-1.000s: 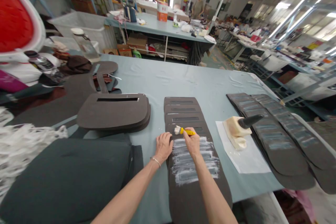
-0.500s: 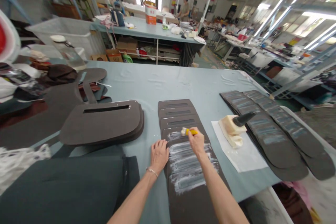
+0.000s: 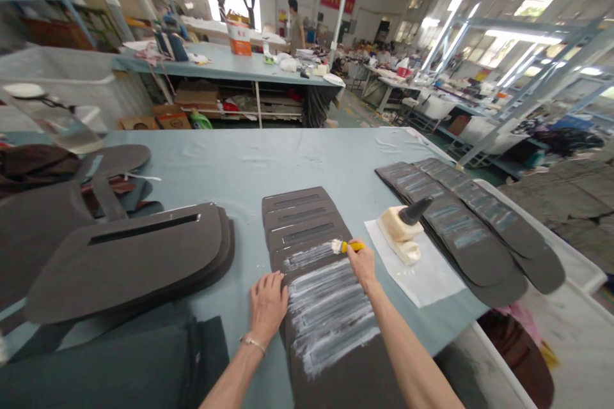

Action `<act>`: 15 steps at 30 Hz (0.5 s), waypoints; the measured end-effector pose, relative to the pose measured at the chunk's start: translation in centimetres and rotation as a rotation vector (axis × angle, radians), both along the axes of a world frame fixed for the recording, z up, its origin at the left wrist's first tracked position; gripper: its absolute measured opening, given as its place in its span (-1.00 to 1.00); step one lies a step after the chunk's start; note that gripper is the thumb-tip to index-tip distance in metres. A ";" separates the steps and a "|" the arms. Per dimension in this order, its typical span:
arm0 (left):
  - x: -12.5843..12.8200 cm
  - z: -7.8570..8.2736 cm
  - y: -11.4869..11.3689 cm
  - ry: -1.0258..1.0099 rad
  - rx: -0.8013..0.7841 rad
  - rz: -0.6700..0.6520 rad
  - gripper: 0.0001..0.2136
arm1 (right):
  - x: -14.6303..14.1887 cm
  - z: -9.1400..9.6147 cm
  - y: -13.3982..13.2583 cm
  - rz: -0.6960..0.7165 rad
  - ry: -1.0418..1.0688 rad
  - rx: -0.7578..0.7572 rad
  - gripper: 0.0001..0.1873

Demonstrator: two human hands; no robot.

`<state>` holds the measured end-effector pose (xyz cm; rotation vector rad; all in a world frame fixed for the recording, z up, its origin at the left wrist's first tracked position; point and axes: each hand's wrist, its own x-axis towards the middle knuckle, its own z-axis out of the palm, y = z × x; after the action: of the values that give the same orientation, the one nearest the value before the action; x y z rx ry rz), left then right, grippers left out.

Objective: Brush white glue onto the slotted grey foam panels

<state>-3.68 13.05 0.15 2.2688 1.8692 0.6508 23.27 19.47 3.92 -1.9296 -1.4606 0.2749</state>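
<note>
1. Left hand: open, fingers spread, palm flat down on the left edge of the overlapped row of dark slotted panels. Grips nothing, just presses.
2. Right hand: closed around the yellow handle of a small brush. Bristles white with glue, touching the panel just above the coated ones.
3. Panel row: sits centre of the grey-blue table, directly in front of the person, pieces shingled one over the next. Nearest panels carry wide white glue streaks around their slots; the far three are bare and dark.
4. Right of the row: white sheet with a cream glue container, dark cone nozzle on top.
5. Further right: two more shingled panel rows, slot zones greyish.
6. Left: stack of larger dark panels.
</note>
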 end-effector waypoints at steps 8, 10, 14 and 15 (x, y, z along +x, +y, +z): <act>-0.4 -0.7 0.7 -0.077 -0.049 -0.002 -0.76 | 10.2 3.6 -3.6 -0.448 0.186 0.032 -0.70; -1.3 -0.7 1.5 -0.140 -0.071 -0.023 -0.73 | 14.0 4.3 -4.9 -0.617 0.126 0.048 -0.70; -2.9 -0.6 2.6 -0.215 -0.056 -0.014 -0.72 | 19.6 4.7 -6.5 -0.801 0.059 0.071 -0.73; -3.2 -0.6 2.6 -0.209 -0.057 0.000 -0.71 | 20.3 4.5 -6.5 -0.811 0.057 0.072 -0.73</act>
<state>-6.88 15.66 -0.43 2.0761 1.7668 0.7906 43.59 12.94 8.46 -2.2487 -0.5498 -0.0973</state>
